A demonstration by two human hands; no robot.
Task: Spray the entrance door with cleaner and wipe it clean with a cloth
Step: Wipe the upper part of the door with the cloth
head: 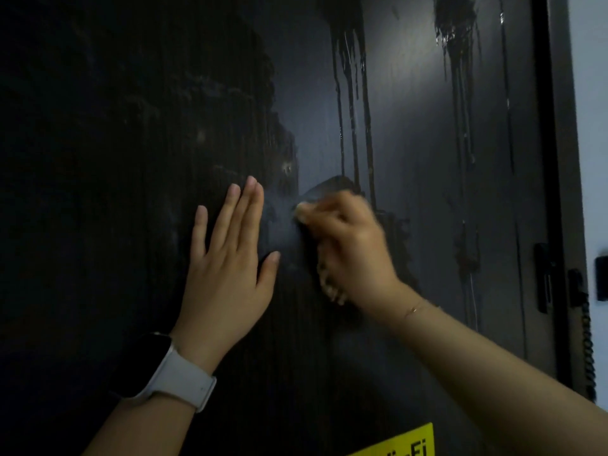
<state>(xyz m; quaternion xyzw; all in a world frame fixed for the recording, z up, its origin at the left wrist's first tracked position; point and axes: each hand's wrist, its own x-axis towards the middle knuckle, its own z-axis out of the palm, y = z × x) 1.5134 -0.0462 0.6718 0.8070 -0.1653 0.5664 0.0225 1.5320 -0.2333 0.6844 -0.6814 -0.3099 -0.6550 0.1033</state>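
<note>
The dark entrance door fills the view, with wet cleaner streaks running down its upper middle and right. My left hand lies flat on the door, fingers straight and together, holding nothing. Just to its right my right hand is blurred and curled against the door around a dark cloth, of which only an edge shows above the knuckles. No spray bottle is in view.
The door frame runs down the right side beside a white wall. A black latch fitting and a coiled cord sit at the frame. A yellow sticker is at the bottom of the door.
</note>
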